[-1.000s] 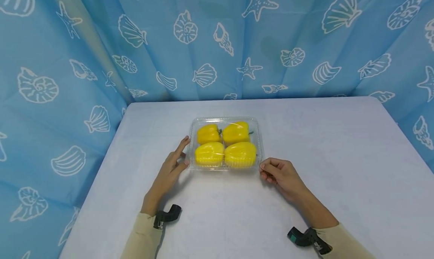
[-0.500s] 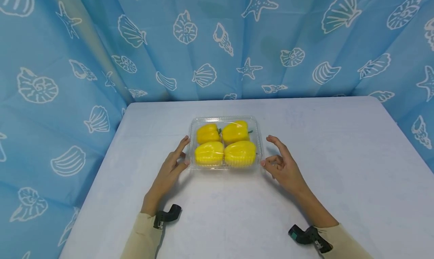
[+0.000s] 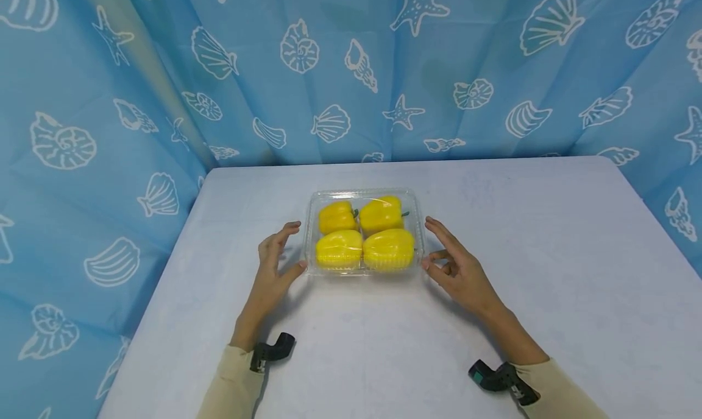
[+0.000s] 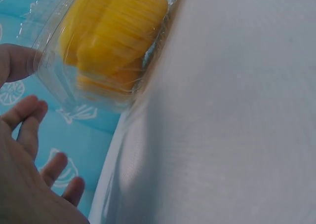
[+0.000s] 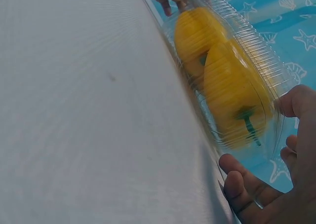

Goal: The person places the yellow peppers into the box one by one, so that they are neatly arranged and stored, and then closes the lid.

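Observation:
A clear plastic clamshell container [image 3: 364, 193] sits on the table with several yellow bell peppers [image 3: 388, 248] inside, closed under its lid. My left hand [image 3: 270, 282] is at its left side, thumb tip right at the front corner and the other fingers loosely bent, apart from the wall. In the left wrist view the left thumb [image 4: 22, 62] meets the container's edge. On the opposite side my right hand [image 3: 465, 282] has its thumb at the front right corner and its index finger stretched along the side. Green stems [image 5: 249, 123] show through the plastic in the right wrist view.
A white cloth covers the table [image 3: 537, 236]. Behind and to the left hangs a blue curtain [image 3: 252, 72] with white shell and starfish prints. Black wrist cameras [image 3: 504, 382] are strapped over both beige sleeves.
My right hand has uncurled, its index finger reaching forward along the container. The left fingers have drawn back a little from the left wall. The container has stayed in place.

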Tool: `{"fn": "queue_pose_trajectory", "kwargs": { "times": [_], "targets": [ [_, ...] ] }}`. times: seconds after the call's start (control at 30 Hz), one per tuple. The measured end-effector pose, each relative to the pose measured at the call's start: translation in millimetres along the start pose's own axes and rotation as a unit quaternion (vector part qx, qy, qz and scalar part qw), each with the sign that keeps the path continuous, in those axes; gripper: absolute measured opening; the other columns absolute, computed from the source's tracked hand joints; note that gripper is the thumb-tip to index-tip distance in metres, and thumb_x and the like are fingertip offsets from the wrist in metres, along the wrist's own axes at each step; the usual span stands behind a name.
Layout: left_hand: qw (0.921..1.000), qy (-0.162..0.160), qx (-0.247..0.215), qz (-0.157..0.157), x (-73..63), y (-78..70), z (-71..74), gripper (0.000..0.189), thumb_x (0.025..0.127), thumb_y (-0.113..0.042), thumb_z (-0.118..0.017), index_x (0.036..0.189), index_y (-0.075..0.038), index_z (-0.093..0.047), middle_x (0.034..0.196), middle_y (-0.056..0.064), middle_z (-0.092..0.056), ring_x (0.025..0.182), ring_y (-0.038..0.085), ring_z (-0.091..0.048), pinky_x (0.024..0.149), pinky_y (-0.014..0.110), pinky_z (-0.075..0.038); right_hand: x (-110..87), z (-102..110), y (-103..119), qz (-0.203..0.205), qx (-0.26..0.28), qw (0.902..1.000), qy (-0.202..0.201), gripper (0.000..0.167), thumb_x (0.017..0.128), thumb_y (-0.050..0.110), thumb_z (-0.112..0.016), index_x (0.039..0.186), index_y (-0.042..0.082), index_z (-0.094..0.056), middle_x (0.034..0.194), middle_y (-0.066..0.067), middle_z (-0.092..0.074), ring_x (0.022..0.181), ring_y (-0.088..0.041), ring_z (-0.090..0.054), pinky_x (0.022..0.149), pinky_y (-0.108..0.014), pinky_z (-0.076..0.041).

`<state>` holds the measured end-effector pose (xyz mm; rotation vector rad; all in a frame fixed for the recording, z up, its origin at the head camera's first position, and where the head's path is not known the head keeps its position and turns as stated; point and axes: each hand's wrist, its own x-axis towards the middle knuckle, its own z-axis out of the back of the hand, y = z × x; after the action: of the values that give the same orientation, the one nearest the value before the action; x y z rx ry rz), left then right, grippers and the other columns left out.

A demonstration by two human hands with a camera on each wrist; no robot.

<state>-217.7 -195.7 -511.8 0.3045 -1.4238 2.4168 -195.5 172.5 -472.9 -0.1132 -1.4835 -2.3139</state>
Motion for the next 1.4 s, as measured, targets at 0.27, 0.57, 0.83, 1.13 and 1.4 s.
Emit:
{"fn": "queue_pose_trajectory", "kwargs": {
  "times": [0.27, 0.57, 0.83, 1.13, 1.4],
  "targets": [
    [0.9996, -0.008, -0.012, 0.024, 0.2, -3.1, -4.8, 0.058, 0.087, -0.023, -0.065, 0.130, -0.007, -0.028, 0.123, 0.016, -0.030, 0.114, 0.029, -0.027, 0.094, 0.045, -0.025, -1.1, 1, 0, 0.011, -0.011, 0.9999, 0.007, 0.063, 0.096, 0.001, -0.063, 0.154, 0.007, -0.038, 0.162, -0.011, -0.028, 0.104, -0.030, -0.065, 0.073, -0.033, -0.056],
    [0.9922, 0.051, -0.065, 0.093, 0.8, -20.0, -0.9, 0.040, 0.093, -0.011, -0.055, 0.129, 0.000, -0.041, 0.108, 0.017, -0.047, 0.090, 0.024, -0.044, 0.074, 0.030, -0.039, -1.6, 1, -1, 0.014, -0.015, 0.9998, 0.007, 0.061, 0.096, 0.001, -0.062, 0.153, 0.005, -0.040, 0.162, -0.011, -0.030, 0.102, -0.030, -0.065, 0.074, -0.033, -0.056],
    [0.9795, 0.074, -0.110, 0.152, -1.5, -15.7, 2.1, 0.020, 0.096, -0.012, -0.053, 0.110, 0.001, -0.059, 0.081, 0.008, -0.052, 0.071, 0.031, -0.048, 0.061, 0.030, -0.042, -0.9, -1, -1, 0.021, -0.012, 0.9997, 0.009, 0.060, 0.096, -0.002, -0.062, 0.151, 0.001, -0.040, 0.161, -0.013, -0.030, 0.101, -0.031, -0.065, 0.074, -0.033, -0.056],
    [0.9734, 0.096, -0.147, 0.147, -2.3, -12.8, 3.2, 0.022, 0.096, -0.018, -0.053, 0.095, 0.002, -0.059, 0.071, 0.009, -0.049, 0.062, 0.019, -0.043, 0.056, 0.028, -0.039, 0.4, -4, -21, 0.027, -0.014, 0.9995, 0.005, 0.063, 0.095, -0.001, -0.062, 0.153, 0.008, -0.040, 0.162, -0.007, -0.030, 0.101, -0.028, -0.065, 0.073, -0.031, -0.055],
    [0.9585, 0.117, -0.195, 0.171, -2.2, -13.6, 6.0, 0.022, 0.094, -0.015, -0.053, 0.089, 0.006, -0.058, 0.068, 0.008, -0.050, 0.058, 0.015, -0.042, 0.053, 0.025, -0.036, 1.0, -6, -43, 0.028, -0.002, 0.9996, 0.009, 0.065, 0.097, 0.004, -0.063, 0.155, 0.022, -0.039, 0.163, 0.006, -0.027, 0.103, -0.021, -0.064, 0.072, -0.030, -0.055]
  ]
}}
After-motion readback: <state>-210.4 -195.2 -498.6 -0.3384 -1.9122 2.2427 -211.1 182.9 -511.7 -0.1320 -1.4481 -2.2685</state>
